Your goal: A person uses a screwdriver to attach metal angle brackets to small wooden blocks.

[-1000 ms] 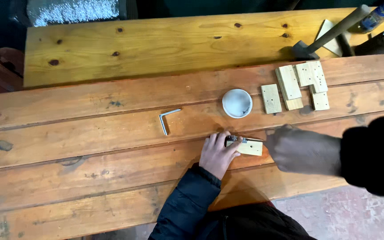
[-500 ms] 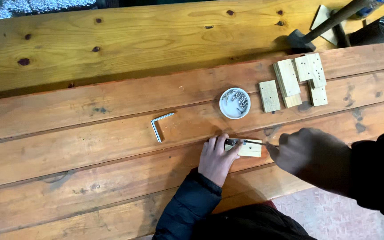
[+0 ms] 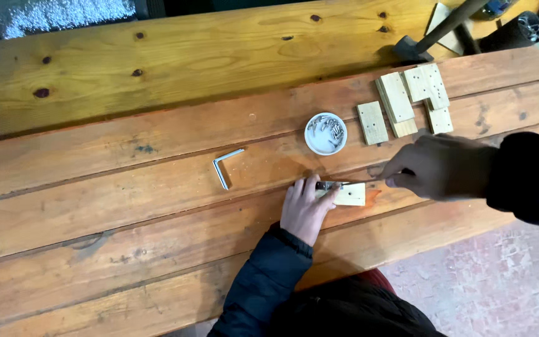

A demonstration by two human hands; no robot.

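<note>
My left hand (image 3: 304,209) rests on the workbench, fingers pressed on a small pale wooden block (image 3: 353,195) with a small metal fitting (image 3: 327,185) at its left end. My right hand (image 3: 435,167) hovers just right of the block. It pinches a thin metal tool whose shaft (image 3: 369,181) points left along the block's far edge toward the fitting. A white dish of screws (image 3: 325,133) sits just beyond the block.
A bent hex key (image 3: 224,167) lies left of the dish. Several pale wooden blocks (image 3: 396,97) lie at the far right, with a hammer (image 3: 419,40) behind them. The bench's near edge runs past my left sleeve, with reddish floor (image 3: 494,281) below.
My right hand has lifted a little toward the far side and brought the thin tool to the block's far edge. My left hand has stayed on the block. The view has shifted slightly.
</note>
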